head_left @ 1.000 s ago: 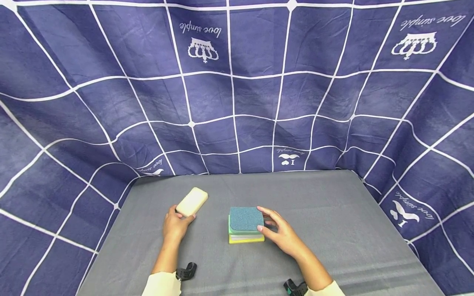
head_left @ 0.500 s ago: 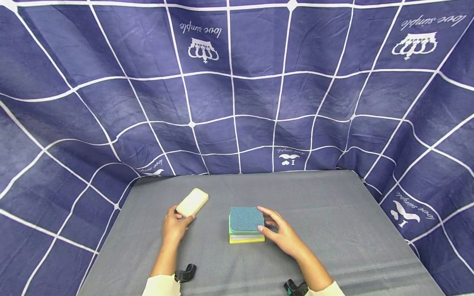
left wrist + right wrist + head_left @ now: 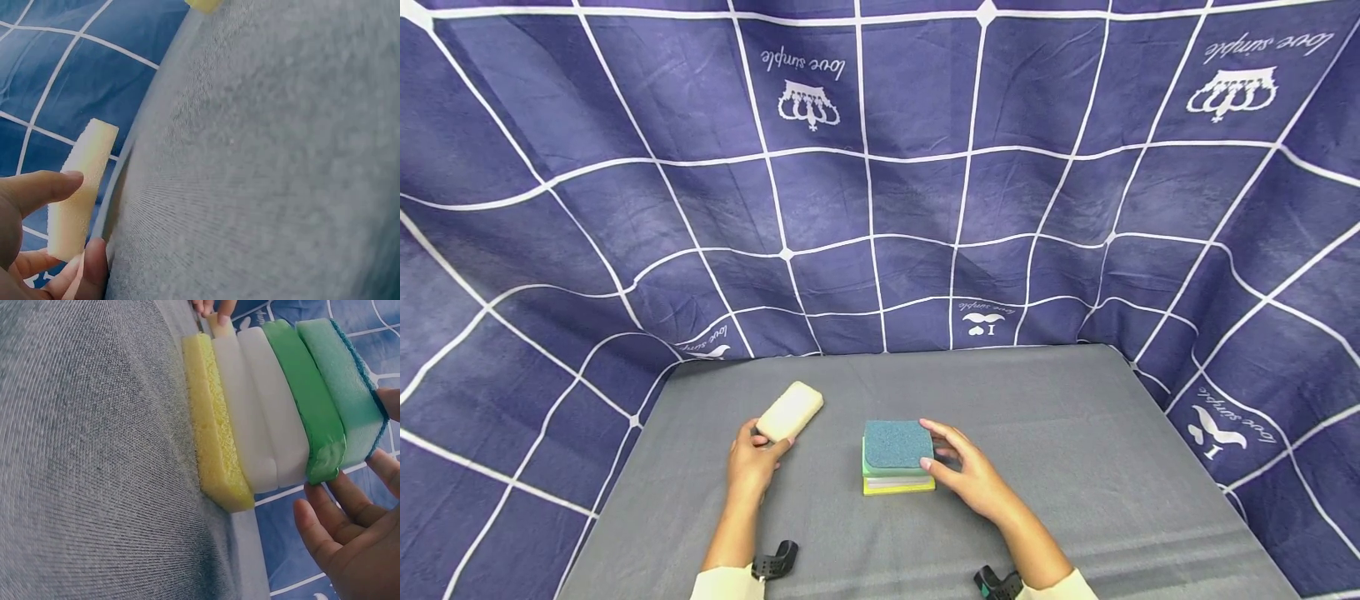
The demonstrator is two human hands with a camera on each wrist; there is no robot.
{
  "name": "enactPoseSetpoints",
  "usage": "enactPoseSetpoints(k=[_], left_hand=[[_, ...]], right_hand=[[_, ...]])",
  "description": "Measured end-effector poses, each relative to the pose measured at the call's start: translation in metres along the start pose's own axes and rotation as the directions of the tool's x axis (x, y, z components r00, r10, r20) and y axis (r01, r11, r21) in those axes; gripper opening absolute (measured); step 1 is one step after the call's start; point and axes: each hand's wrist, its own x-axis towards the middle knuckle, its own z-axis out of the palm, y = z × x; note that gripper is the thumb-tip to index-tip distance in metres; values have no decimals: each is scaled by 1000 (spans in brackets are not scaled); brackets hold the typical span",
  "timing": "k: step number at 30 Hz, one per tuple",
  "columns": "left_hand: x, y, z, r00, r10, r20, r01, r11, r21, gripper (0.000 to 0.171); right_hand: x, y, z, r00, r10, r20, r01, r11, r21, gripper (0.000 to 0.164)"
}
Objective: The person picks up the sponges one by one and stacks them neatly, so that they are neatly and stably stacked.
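My left hand (image 3: 751, 465) pinches a cream sponge (image 3: 792, 410) between thumb and fingers, on the left of the table. In the left wrist view the thumb presses one face of it, with fingertips behind and below. A stack stands mid-table: a yellow sponge (image 3: 215, 425) at the bottom, two white blocks (image 3: 272, 406), a green layer (image 3: 309, 394), and a light-green sponge with a dark teal scouring face (image 3: 898, 443) on top. Beside the stack, my right hand (image 3: 976, 477) has relaxed fingers, its thumb and index fingertips at the top sponge's right edge.
A grey cloth covers the table (image 3: 1037, 408). Blue curtains with white grid lines (image 3: 917, 200) hang behind and along both sides, meeting the table's far edge. A black wrist device (image 3: 777, 560) sits on the left forearm, with another (image 3: 996, 583) on the right.
The left forearm has drawn back very slightly, with the cream sponge staying in the hand. The stack and the right hand look the same.
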Motion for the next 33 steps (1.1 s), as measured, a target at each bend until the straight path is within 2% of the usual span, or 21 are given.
enactPoseSetpoints(k=[9, 12, 24, 33], left_hand=[[-10, 7, -4, 997, -58, 44, 63, 988, -139, 84], [-15, 13, -5, 997, -49, 56, 58, 983, -176, 82], [-31, 45, -12, 997, 15, 77, 3, 975, -220, 75], [-44, 69, -13, 982, 64, 178, 1, 938, -347, 70]], right_hand=[[-1, 2, 0, 1000, -3, -6, 2, 1000, -5, 58], [-1, 3, 0, 1000, 0, -8, 0, 1000, -9, 59], [-1, 0, 0, 999, 40, 0, -40, 999, -12, 59], [-1, 0, 2, 1000, -12, 0, 12, 1000, -20, 65]])
